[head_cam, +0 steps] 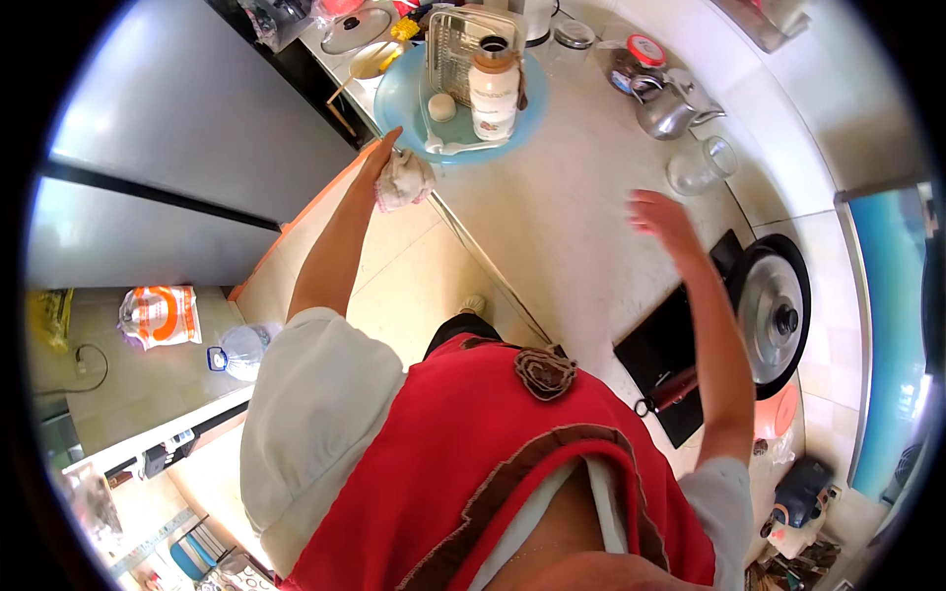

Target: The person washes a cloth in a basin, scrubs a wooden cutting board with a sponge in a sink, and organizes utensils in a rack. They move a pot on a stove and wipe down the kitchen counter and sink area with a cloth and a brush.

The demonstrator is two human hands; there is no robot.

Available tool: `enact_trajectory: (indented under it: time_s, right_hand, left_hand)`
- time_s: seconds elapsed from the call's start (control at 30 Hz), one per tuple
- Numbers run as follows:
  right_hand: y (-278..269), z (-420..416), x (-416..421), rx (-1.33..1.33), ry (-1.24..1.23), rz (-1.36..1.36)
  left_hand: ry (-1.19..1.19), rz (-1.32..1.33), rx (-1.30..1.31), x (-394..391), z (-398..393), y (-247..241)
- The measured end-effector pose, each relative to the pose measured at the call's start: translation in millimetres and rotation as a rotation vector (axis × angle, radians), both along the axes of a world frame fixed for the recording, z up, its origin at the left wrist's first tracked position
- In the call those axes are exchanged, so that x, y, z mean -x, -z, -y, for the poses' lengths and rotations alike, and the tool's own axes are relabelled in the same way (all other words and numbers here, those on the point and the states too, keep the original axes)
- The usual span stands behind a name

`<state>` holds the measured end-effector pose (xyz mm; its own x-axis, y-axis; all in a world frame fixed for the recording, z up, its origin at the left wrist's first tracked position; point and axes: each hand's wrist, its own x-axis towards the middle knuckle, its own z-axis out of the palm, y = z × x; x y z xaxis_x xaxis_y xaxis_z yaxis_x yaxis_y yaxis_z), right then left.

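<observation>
A whitish cloth with a pink edge [406, 181] hangs bunched from my left hand [381, 156], beside the front edge of the counter. Just beyond that hand is a round light-blue plastic tray [536, 89]. On it stand a white bottle with a brown collar [494, 96] and a clear rectangular container [448, 48]. A small round white item [441, 108] and a white spoon-like utensil [473, 148] lie there too. My right hand [660, 219], blurred and holding nothing, is over the pale countertop [547, 221], nearest a clear glass jar [702, 166].
A metal kettle [669, 114] and a red-lidded jar [644, 59] stand along the wall. Under my right forearm, a lidded pan [772, 318] sits by a black cooktop [658, 347], its handle pointing inward. A grey refrigerator [199, 111] is at left, above a shelf with a plastic jug [244, 351].
</observation>
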<state>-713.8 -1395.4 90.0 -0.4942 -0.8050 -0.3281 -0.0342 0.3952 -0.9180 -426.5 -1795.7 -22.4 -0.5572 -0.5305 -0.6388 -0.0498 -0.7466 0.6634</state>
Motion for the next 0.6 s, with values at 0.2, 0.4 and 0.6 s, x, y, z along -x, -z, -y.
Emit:
enact_trajectory:
  time_s: [0.2, 0.4, 0.6]
  right_hand:
    - [59.3, 186.1, -72.3, 0.040, 0.171, 0.601]
    - [77.6, 233.2, -65.3, -0.031, 0.381, 0.615]
    - [62.0, 201.2, -78.4, 0.032, 0.490, 0.571]
  left_hand:
    - [0.270, 0.151, 0.188, 7.0, 34.0, -22.0]
    - [0.182, 0.118, 0.193, 9.4, 24.8, -29.3]
    - [0.184, 0.082, 0.230, 2.3, -4.3, -68.8]
